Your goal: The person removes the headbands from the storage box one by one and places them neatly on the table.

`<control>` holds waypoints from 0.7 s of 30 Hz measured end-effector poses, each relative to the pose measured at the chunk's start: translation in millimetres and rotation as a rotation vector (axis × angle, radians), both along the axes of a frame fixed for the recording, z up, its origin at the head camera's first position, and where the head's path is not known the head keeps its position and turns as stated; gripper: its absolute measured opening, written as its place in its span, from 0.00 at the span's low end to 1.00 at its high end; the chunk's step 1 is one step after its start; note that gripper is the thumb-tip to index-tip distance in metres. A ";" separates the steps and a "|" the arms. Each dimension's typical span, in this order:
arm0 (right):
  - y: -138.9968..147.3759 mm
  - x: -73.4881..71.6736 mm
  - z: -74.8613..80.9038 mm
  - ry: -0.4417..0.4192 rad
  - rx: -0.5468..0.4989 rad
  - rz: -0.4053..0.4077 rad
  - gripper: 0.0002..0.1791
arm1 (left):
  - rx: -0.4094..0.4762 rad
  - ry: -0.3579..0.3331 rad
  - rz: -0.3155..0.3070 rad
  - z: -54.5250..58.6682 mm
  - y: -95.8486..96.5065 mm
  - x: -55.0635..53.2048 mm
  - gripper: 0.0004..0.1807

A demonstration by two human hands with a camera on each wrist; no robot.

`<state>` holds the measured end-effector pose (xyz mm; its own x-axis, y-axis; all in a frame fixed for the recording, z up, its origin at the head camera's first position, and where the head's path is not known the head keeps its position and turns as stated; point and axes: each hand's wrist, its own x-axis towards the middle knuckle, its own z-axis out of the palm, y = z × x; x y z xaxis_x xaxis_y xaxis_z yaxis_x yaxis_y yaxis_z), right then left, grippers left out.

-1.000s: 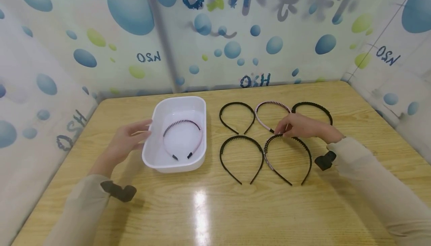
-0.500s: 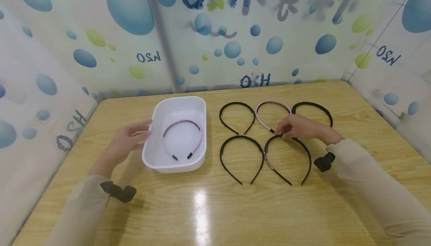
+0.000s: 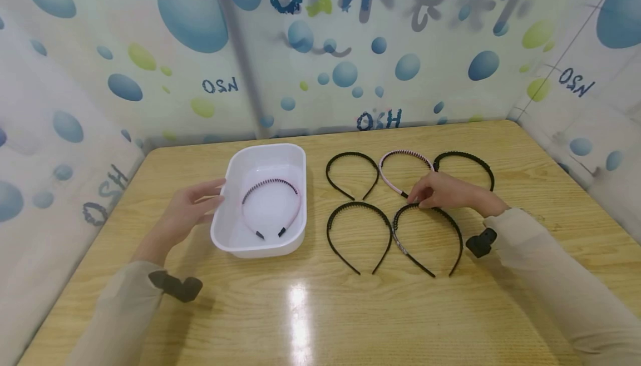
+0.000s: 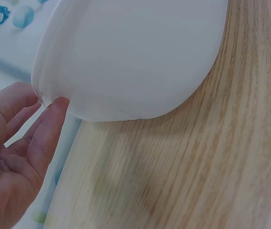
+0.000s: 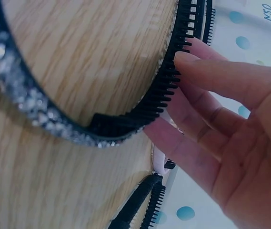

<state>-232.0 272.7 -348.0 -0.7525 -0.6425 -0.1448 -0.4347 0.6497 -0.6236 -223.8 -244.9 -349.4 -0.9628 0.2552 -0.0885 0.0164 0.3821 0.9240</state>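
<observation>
A black headband with comb teeth and a glittery stone-covered band (image 5: 45, 119) is pinched at its top by my right hand (image 3: 445, 191), thumb on the toothed side and fingers behind. In the head view, the headband's two ends point toward me. My left hand (image 3: 187, 210) touches the left side of a white plastic tub (image 3: 227, 235) with its fingertips, fingers stretched out. The left wrist view shows those fingertips right at the tub's rim (image 4: 54, 90). Inside the tub lies a pink headband (image 3: 272, 181) with dark tips.
Left of the held headband lies another black toothed headband (image 3: 359, 203). Behind, in a row, are a thin black headband (image 3: 352, 154), a pink headband (image 3: 405, 152) and a black headband (image 3: 466, 156), the last partly hidden by my hand. Patterned sheets (image 3: 345, 74) enclose the wooden table (image 3: 225, 310).
My right hand and the glittery headband have shifted very slightly toward me. The left hand and the tub have stayed in place.
</observation>
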 end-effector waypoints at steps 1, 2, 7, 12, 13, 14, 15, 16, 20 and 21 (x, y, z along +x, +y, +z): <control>0.0 0.0 -0.1 0.002 0.000 0.001 0.11 | 0.003 0.004 -0.002 -0.1 0.0 0.0 0.32; 0.0 -0.1 -0.2 0.005 -0.001 0.001 0.11 | 0.007 0.007 -0.003 -0.2 -0.1 0.1 0.32; -0.4 0.7 0.3 0.009 0.004 -0.012 0.11 | 0.014 0.010 -0.002 -0.3 0.1 -0.1 0.31; -1.4 2.2 3.4 0.012 0.014 -0.031 0.10 | 0.013 0.003 -0.001 1.1 -0.2 0.7 0.32; -1.6 2.4 4.5 0.014 0.012 -0.034 0.10 | 0.013 0.005 -0.003 1.2 -0.4 0.9 0.32; -1.8 2.4 5.8 0.018 0.009 -0.032 0.10 | 0.014 0.008 -0.004 1.3 -0.4 1.2 0.32; -1.8 2.5 7.2 0.024 0.008 -0.031 0.09 | 0.015 0.011 -0.005 1.3 -0.2 1.5 0.31; -1.9 2.4 8.8 0.025 0.008 -0.032 0.09 | 0.017 0.014 -0.005 1.2 -0.1 1.5 0.31; -2.9 0.1 15.4 0.030 0.008 -0.029 0.09 | 0.012 0.011 0.001 0.1 0.1 0.9 0.31; -3.4 -0.9 17.3 0.025 0.008 -0.030 0.09 | 0.007 0.010 0.002 -0.1 0.1 0.7 0.32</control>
<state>-232.9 269.3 -330.7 -0.7751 -0.6183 -0.1304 -0.4304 0.6676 -0.6074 -223.1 -244.8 -349.4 -0.9641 0.2541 -0.0768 0.0252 0.3754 0.9265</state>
